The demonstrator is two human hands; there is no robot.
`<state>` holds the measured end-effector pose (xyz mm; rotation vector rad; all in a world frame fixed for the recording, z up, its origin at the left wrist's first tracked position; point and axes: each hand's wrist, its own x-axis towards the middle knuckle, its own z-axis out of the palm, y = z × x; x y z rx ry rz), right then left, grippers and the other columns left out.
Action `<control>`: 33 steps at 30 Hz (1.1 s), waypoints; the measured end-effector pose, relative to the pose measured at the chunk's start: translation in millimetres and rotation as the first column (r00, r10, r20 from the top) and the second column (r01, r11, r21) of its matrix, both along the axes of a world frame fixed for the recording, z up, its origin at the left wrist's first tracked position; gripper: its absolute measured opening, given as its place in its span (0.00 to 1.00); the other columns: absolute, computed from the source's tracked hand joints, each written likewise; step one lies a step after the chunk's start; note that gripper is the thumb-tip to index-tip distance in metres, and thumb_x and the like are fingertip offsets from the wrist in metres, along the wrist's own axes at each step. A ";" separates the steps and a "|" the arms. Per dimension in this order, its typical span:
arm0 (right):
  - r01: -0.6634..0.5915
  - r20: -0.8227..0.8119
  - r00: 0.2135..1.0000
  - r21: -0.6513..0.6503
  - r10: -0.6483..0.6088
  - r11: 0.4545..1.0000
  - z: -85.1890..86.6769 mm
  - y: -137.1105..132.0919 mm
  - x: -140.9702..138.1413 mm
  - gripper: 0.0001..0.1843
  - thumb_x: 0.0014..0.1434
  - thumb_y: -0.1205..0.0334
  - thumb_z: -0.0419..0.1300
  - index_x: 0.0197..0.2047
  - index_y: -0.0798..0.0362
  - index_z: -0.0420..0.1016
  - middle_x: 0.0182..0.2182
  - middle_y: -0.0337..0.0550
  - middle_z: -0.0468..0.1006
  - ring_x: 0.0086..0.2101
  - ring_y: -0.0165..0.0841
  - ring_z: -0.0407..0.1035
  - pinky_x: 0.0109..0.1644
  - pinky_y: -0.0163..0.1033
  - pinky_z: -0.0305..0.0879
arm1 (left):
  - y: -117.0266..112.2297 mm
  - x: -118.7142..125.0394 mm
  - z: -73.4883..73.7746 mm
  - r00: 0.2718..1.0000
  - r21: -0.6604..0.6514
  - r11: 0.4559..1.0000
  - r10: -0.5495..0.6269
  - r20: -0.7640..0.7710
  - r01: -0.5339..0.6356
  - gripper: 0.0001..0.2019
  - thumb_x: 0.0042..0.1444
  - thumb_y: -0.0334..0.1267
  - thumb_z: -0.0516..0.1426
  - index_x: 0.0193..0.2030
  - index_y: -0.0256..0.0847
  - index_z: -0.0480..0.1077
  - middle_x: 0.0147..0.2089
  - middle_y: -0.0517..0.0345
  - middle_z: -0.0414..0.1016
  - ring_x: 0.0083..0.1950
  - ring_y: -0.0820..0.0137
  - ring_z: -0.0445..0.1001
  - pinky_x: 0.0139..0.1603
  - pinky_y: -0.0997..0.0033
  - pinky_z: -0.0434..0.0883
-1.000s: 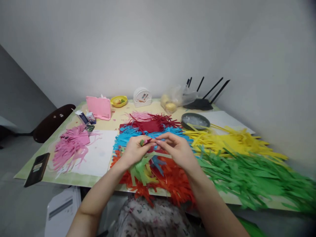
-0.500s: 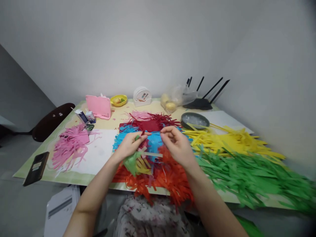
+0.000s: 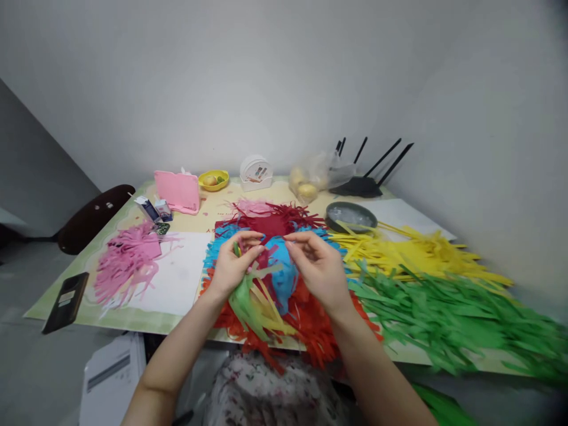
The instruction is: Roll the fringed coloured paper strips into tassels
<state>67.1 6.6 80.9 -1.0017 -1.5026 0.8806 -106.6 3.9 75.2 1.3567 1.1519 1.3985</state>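
Observation:
My left hand (image 3: 233, 267) is closed around a bundle of paper strips (image 3: 257, 302), green, yellow and dark red, whose loose ends hang down toward the table's front edge. My right hand (image 3: 318, 266) hovers just right of it with fingers curled and fingertips pinched near the bundle's top; what they hold is too small to name. Both hands are over piles of blue strips (image 3: 279, 260) and orange strips (image 3: 319, 331).
Dark red strips (image 3: 275, 222) lie behind the hands, pink strips (image 3: 126, 263) on the left, yellow strips (image 3: 412, 251) and green strips (image 3: 448, 313) on the right. A grey bowl (image 3: 351, 216), pink case (image 3: 176, 192), yellow dish (image 3: 213, 180), router (image 3: 359, 186) and black phone (image 3: 66, 302) are on the table (image 3: 146, 322).
My left hand has turned the bundle, so the strips now hang lower. My right hand moved slightly back toward the left hand.

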 end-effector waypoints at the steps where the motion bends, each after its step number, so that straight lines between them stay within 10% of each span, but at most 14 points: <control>1: 0.012 0.012 1.000 -0.003 -0.012 1.000 -1.0 -2.6 0.0 0.11 0.60 0.55 0.59 0.39 0.53 0.75 0.23 0.36 0.71 0.23 0.28 0.63 0.27 0.34 0.59 | 0.2 -0.4 -1.4 0.998 -0.021 1.000 0.001 0.069 0.001 0.14 0.51 0.42 0.65 0.43 0.41 0.77 0.35 0.57 0.78 0.32 0.72 0.75 0.33 0.75 0.70; 26: 0.003 0.064 0.998 -0.017 -0.001 1.000 -0.5 -13.5 -2.1 0.11 0.58 0.56 0.59 0.36 0.54 0.78 0.19 0.35 0.67 0.20 0.27 0.60 0.24 0.33 0.55 | 0.4 3.6 0.9 0.972 -0.177 0.983 -0.015 0.233 0.057 0.21 0.43 0.48 0.68 0.40 0.36 0.77 0.33 0.52 0.82 0.34 0.66 0.79 0.35 0.70 0.75; 33: -0.141 -0.075 0.988 -0.139 0.132 0.980 -2.0 -9.0 -4.8 0.17 0.58 0.53 0.61 0.47 0.54 0.73 0.20 0.34 0.72 0.20 0.28 0.64 0.23 0.33 0.61 | -4.9 5.3 -0.5 0.999 -0.052 0.999 -0.017 -0.032 0.015 0.12 0.49 0.44 0.65 0.34 0.37 0.78 0.31 0.55 0.79 0.30 0.71 0.74 0.32 0.73 0.70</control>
